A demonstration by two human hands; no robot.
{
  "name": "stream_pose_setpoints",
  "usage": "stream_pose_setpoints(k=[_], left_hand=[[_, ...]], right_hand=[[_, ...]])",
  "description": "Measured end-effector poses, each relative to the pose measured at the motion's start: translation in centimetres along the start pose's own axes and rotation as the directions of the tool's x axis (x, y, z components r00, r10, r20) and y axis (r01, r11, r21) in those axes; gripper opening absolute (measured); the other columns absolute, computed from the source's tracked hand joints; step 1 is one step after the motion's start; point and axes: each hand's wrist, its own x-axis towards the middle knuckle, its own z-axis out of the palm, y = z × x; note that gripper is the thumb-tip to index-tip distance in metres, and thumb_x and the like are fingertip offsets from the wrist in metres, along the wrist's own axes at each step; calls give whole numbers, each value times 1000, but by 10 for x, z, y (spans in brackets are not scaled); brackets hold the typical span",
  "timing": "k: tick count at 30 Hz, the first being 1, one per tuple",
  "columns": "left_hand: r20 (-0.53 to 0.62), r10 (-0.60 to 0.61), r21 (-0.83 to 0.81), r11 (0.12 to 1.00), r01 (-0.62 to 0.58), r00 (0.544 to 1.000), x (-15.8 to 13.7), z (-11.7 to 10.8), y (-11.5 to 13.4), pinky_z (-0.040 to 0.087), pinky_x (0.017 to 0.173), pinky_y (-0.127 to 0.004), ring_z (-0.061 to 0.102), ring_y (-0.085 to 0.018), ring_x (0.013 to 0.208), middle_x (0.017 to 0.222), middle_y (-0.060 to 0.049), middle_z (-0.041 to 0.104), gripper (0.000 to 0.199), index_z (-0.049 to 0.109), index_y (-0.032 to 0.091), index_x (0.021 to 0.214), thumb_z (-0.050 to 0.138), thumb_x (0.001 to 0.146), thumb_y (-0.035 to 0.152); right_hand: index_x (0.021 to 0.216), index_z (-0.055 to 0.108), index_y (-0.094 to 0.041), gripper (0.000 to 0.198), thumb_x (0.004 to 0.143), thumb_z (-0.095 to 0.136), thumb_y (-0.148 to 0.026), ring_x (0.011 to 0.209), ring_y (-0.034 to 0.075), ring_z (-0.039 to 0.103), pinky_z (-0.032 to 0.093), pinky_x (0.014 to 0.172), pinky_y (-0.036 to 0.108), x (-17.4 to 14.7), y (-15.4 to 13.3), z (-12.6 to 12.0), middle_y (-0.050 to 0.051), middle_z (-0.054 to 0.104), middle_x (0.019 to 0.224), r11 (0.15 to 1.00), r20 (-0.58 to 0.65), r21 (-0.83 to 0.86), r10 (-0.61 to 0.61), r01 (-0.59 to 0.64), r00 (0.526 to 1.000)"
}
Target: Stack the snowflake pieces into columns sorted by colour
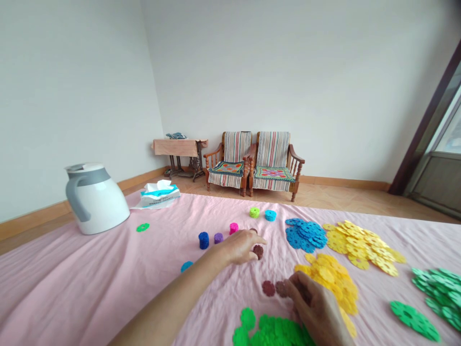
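My left hand [243,247] reaches over the middle of the pink cloth, a brown notched plastic disc [258,252] between its thumb and fingers. Just behind its knuckles, another brown piece [254,230] is partly covered. My right hand [317,302] is closed at the fingertips on a brown disc [281,289], beside another brown disc [268,288] lying flat. Short stacks in dark blue [203,240], purple [218,238], pink [234,228], lime green [254,212] and light blue [270,215] stand around my left hand. A blue piece [186,266] shows beside my left forearm.
Loose heaps of blue [306,234], yellow [363,245], orange-yellow [329,278] and green discs [273,330] spread to the right and front. More green discs [441,293] lie far right. A white jug [99,202] and a tissue pack [160,193] stand at left. Two chairs [252,163] are beyond.
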Motion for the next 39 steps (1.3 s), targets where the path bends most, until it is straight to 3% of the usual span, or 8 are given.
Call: stream_pose_setpoints(k=[3,6,19,27,30,34,39], left_hand=[[41,76,2,997,-77,996,3,-3,-2,39,68,-22,61,-17,79,80,0,63,12,66,19,83,71,73,16],[67,112,-7,994,-111,992,6,-1,-4,35,60,-20,58,-14,70,72,2,62,9,63,18,77,70,73,13],[88,61,18,998,-63,994,14,1,-1,35,56,-21,60,-15,67,68,1,63,8,65,18,74,68,72,11],[90,63,83,994,-70,994,11,3,0,43,70,-24,61,-19,86,93,-3,64,33,64,24,107,69,75,18],[120,76,121,989,-90,990,9,5,0,43,72,-24,60,-19,92,100,-2,61,35,61,27,110,66,77,17],[136,113,120,984,-130,984,10,5,-1,42,69,-24,58,-19,93,101,-1,59,31,60,27,105,63,77,14],[144,142,78,985,-154,979,13,6,-3,39,65,-24,56,-16,80,83,0,58,16,60,21,82,62,73,8]], right_hand=[[65,59,-19,41,84,47,-54,47,12,49,34,44,23,0,-1,0,-1,58,54,1000,10,12,1,-1,1000],[64,59,-19,41,84,47,-54,47,12,49,34,44,23,0,-2,-1,-1,58,54,1000,7,-3,3,-3,1000],[64,58,-20,40,84,47,-52,47,12,46,31,45,23,1,-1,-3,-3,48,51,997,39,-77,-15,18,999],[63,58,-20,40,84,46,-52,45,11,46,31,44,22,1,4,1,-4,48,50,997,28,-66,-27,29,999],[65,58,-20,42,85,45,-54,46,11,47,32,45,22,1,6,1,-3,49,50,996,47,-77,-30,34,998],[64,57,-20,44,84,45,-57,46,11,47,32,44,22,1,7,1,-3,49,50,997,38,-75,-30,32,999],[63,57,-20,45,84,44,-58,46,11,46,31,44,22,1,7,2,-3,47,50,995,32,-88,-37,40,999]])
